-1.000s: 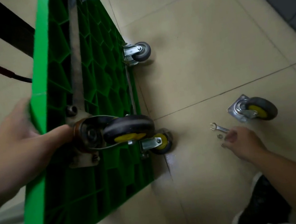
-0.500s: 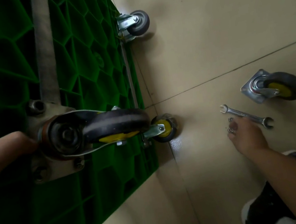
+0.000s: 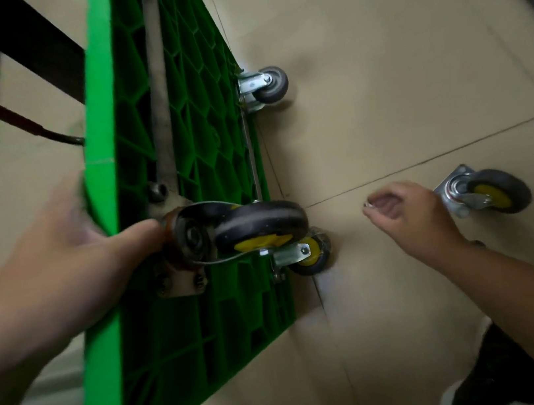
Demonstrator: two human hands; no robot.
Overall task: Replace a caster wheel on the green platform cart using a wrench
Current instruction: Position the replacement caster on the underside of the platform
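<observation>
Your left hand point(image 3: 60, 268) grips the smooth rim of the ribbed green platform cart point(image 3: 164, 356), which stands on edge, with your thumb against the steel swivel of its mounted caster point(image 3: 258, 224). Right of the cart, your right hand point(image 3: 413, 215) curls, pinching a small shiny piece point(image 3: 368, 204). The loose caster point(image 3: 496, 190) lies just beyond that hand on the tiled floor point(image 3: 379, 81).

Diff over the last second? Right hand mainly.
The right hand has lifted off the floor toward the green cart, its fingers now pinching a small shiny piece, likely a nut or washer. The wrench is no longer visible. Unchanged: the left hand grips the cart's edge beside the mounted caster; the loose caster lies on the floor.
</observation>
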